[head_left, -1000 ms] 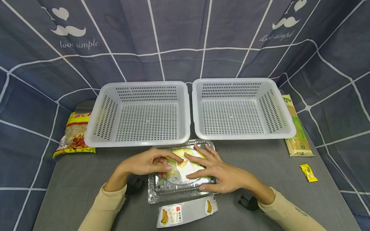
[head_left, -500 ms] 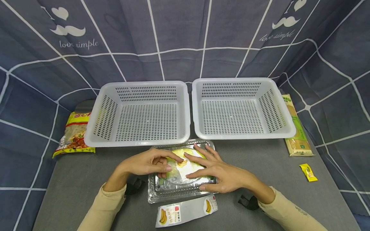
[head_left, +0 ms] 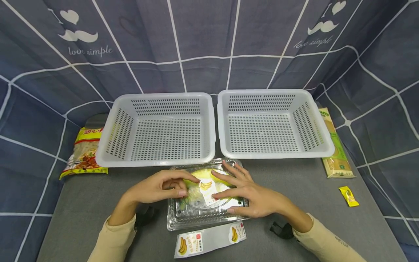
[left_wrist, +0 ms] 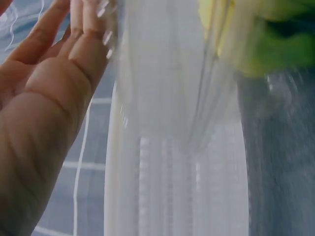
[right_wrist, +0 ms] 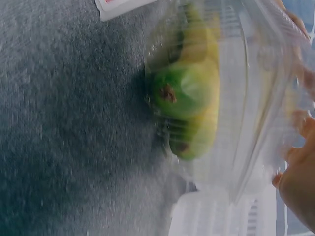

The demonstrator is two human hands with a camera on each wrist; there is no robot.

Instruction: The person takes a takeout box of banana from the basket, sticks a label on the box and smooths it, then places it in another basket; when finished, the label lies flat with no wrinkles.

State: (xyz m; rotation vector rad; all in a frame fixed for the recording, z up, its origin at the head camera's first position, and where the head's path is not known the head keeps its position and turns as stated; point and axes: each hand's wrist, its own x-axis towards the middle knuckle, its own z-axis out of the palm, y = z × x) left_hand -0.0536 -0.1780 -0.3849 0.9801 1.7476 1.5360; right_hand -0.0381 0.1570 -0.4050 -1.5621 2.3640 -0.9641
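Observation:
A clear plastic clamshell box (head_left: 193,218) lies in front of the baskets, with yellow and green fruit (right_wrist: 184,93) inside. On its lid sits a white sticker (head_left: 207,193) printed with bananas. My right hand (head_left: 247,194) rests spread over the lid's right side, one fingertip at the sticker's edge. To the sticker's left is my left hand (head_left: 163,187), index finger stretched out with its tip close to the label, thumb apart from it and nothing pinched between. A grey-white backing strip (head_left: 216,238) bearing banana labels at both ends lies just in front of the box.
Two white perforated baskets stand behind the box, a left basket (head_left: 104,156) and a right basket (head_left: 278,154). A yellow-red food bag (head_left: 85,151) lies by the left one. Right of the other are a green-beige packet (head_left: 338,156) and a small yellow wrapped packet (head_left: 348,196).
My left hand has drawn back a little to the left, uncovering more of the sticker. The right hand has barely shifted. The label strip has slid slightly left.

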